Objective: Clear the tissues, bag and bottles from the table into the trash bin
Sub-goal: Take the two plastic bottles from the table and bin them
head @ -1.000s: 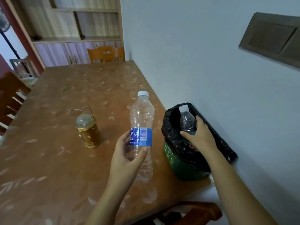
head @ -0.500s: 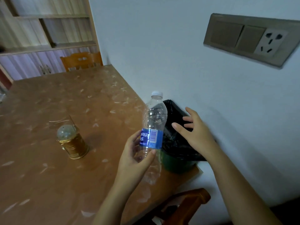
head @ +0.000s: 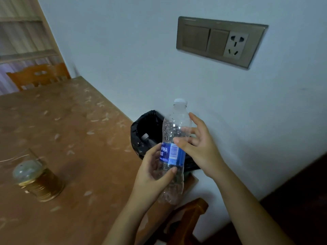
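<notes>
My left hand (head: 152,174) grips an empty clear bottle (head: 174,131) with a blue label and white cap, held upright just in front of the trash bin (head: 141,124). My right hand (head: 200,147) is at the bottle's upper part, fingers spread, thumb and fingertips touching its side. The bin is lined with a black bag and stands at the table's corner against the wall. A second clear bottle (head: 147,139) lies inside it, cap pointing up-left. No tissues or bag show on the table.
A small gold lantern (head: 35,179) stands on the brown patterned table (head: 79,138) at the left. A wooden chair (head: 187,220) sits below the table's near corner, another chair (head: 39,75) at the far end. A switch-and-socket panel (head: 221,41) is on the wall.
My right hand let go of the small bottle into the bin, then came back to the large bottle. My left hand carried that bottle rightward, toward the bin. The view swung right.
</notes>
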### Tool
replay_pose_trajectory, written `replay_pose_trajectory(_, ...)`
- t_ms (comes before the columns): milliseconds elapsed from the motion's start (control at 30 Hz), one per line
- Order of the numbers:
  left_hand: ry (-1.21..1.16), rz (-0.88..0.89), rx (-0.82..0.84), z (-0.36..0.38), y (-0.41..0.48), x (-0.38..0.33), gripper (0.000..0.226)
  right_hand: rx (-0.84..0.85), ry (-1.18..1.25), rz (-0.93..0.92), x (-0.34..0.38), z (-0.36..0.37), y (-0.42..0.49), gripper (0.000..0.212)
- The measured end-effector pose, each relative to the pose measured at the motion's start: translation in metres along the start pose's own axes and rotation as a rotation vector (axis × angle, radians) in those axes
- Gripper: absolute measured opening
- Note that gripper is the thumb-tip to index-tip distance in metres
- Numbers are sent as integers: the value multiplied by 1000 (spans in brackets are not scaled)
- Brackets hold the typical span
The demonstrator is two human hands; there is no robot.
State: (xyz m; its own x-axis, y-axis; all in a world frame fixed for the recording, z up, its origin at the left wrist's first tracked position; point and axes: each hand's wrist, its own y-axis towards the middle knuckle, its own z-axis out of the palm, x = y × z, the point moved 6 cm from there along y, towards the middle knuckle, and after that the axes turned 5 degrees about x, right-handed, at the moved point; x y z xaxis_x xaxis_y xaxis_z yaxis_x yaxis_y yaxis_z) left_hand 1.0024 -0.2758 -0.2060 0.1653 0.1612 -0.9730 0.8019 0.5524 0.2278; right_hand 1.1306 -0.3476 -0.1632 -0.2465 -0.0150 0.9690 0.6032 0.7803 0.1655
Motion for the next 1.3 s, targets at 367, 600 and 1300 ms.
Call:
replay_pose_trajectory(367, 42, -32, -139, -32, 34, 29, 48, -132, -102, -153, 27, -16, 34, 74)
replay_pose_trajectory(600, 308, -97, -281, -65, 49, 61, 53, -178, -135, -240, 26, -10, 77, 80)
replay_pose_trajectory(1300, 354, -232, -242, -66, 51, 99, 67, 188, -613, 60, -96, 40, 102, 72)
